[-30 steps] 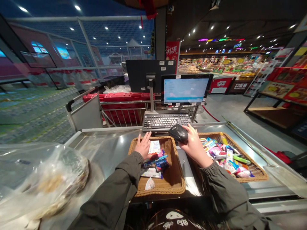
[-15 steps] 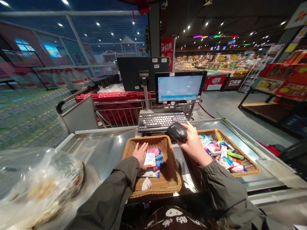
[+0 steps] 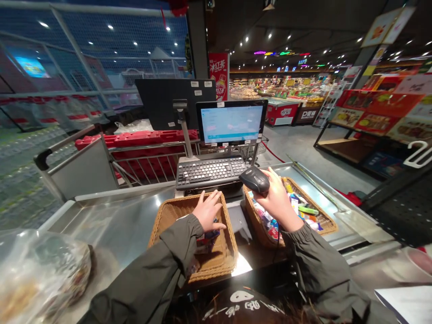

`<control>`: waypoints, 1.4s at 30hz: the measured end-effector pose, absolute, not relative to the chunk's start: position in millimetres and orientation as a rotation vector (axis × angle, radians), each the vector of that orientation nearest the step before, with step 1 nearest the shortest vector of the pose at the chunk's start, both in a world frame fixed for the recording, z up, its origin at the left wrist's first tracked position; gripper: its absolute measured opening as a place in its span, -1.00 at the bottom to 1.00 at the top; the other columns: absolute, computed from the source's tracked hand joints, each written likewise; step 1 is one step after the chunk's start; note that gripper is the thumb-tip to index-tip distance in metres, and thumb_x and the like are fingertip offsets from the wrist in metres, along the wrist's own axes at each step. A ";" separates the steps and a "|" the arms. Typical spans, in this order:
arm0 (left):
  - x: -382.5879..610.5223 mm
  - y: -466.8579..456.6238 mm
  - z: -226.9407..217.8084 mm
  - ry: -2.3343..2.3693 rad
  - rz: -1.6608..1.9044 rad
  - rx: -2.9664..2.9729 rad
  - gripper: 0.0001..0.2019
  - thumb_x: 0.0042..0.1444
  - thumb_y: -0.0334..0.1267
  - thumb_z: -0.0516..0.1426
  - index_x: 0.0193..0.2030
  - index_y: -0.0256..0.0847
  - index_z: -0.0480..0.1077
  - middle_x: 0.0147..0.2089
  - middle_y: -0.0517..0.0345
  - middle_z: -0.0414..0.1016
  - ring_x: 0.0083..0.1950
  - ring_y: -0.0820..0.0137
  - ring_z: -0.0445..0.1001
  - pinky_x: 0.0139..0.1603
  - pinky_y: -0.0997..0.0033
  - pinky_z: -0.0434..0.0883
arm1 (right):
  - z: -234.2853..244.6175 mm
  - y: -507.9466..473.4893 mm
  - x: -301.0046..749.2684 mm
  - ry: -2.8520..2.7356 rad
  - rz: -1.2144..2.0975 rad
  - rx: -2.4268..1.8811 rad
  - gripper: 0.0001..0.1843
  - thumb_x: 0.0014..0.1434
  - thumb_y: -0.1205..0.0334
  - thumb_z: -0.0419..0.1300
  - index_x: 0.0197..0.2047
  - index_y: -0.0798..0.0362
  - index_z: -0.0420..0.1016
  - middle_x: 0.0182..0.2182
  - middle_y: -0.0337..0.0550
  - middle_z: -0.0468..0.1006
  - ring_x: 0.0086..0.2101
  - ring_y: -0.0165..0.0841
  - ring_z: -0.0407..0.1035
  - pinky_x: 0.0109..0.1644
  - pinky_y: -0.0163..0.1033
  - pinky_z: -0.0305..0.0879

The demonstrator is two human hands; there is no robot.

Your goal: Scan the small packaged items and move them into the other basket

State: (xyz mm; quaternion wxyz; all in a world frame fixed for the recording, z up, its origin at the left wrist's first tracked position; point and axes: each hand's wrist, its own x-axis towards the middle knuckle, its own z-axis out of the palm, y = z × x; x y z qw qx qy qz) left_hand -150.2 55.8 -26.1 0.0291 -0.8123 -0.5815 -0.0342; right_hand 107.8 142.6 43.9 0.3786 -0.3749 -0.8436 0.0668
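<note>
My right hand (image 3: 277,200) is closed around a black barcode scanner (image 3: 255,179), held above the right wicker basket (image 3: 326,222), which is full of small colourful packets (image 3: 301,209). My left hand (image 3: 209,210) hovers over the left wicker basket (image 3: 168,211) with its fingers spread and nothing in them. Under that hand, several small packets (image 3: 206,240) lie in the left basket, partly hidden by my sleeve.
Behind the baskets stand a keyboard (image 3: 209,171) and a lit screen (image 3: 231,122) on the steel counter (image 3: 114,225). A filled plastic bag (image 3: 37,274) lies at the near left. Red shopping carts (image 3: 141,153) line the far side; store shelves (image 3: 381,117) stand at the right.
My left hand has let go of the white and red packet in the left basket and lifted away with fingers spread. My head has turned right. The scanner stays in my right hand.
</note>
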 end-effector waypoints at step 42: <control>52.9 227.0 -93.4 -1.824 -0.134 -2.361 -0.67 0.15 -0.39 0.00 -0.08 -0.26 0.55 0.35 -0.18 0.27 0.42 0.05 0.13 0.43 -0.26 -0.19 | 19.9 221.4 219.5 -1.988 0.242 -1.164 -0.42 -0.04 0.25 0.17 0.11 0.04 0.31 0.19 0.12 0.36 0.34 0.13 -0.03 0.32 0.43 -0.10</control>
